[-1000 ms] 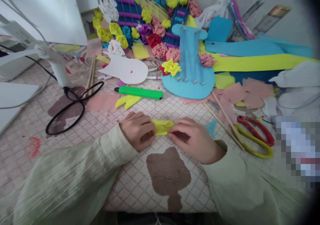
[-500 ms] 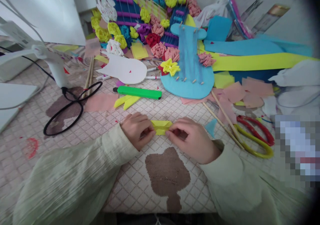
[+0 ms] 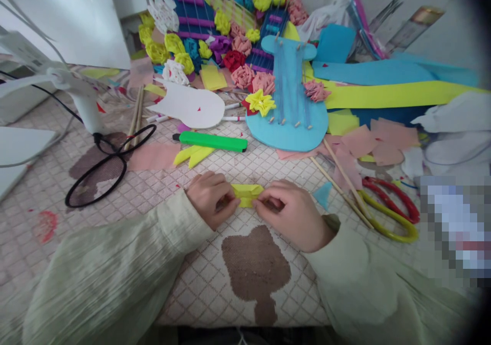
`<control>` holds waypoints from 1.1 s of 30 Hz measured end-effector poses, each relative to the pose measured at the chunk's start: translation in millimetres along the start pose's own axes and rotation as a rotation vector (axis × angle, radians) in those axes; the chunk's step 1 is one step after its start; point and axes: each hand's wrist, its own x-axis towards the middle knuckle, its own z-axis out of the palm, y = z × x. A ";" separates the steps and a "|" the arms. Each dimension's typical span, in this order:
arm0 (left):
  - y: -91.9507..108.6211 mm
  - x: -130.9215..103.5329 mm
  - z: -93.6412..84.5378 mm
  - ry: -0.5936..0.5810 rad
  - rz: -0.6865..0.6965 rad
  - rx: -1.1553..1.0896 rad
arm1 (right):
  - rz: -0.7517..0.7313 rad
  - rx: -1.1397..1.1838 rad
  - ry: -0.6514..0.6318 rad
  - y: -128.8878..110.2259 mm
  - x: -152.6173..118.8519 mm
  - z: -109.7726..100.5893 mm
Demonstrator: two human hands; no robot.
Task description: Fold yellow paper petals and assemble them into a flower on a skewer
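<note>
Between the green tool [image 3: 213, 141] and the brown patch [image 3: 256, 266], left hand [image 3: 210, 200] and right hand [image 3: 290, 213] pinch opposite ends of the yellow paper [image 3: 246, 193], apparently mid-fold, where the next crease would call for even pressure.

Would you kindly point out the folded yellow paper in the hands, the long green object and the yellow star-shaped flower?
Folded yellow paper [image 3: 247, 192], head view: its exposed middle.
Long green object [image 3: 213, 141], head view: middle of its body.
Yellow star-shaped flower [image 3: 260, 102], head view: centre of its petals.
</note>
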 end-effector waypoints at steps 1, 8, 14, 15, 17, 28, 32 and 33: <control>-0.1 -0.3 0.5 0.011 -0.001 0.004 | 0.000 -0.004 -0.001 0.1 0.0 0.1; -1.6 -1.5 2.4 0.029 0.011 0.034 | -0.016 -0.001 0.013 -0.6 2.1 1.9; -1.1 -1.8 2.3 0.022 0.012 0.039 | -0.018 -0.028 -0.015 0.2 2.1 1.3; -1.0 -1.9 2.3 0.022 0.014 0.042 | -0.016 -0.034 -0.018 0.3 2.1 1.3; -0.7 -2.0 2.4 0.025 0.016 0.047 | -0.011 -0.046 -0.023 0.4 2.1 1.7; 2.6 -2.6 1.9 0.061 -0.081 0.119 | -0.033 -0.176 -0.005 -1.2 -1.5 4.7; 5.4 -1.3 -0.6 0.063 -0.123 0.144 | -0.232 -0.265 -0.035 -6.8 -3.8 4.2; 5.7 -1.2 -0.7 0.062 -0.132 0.145 | -0.277 -0.274 -0.070 -8.1 -4.2 3.9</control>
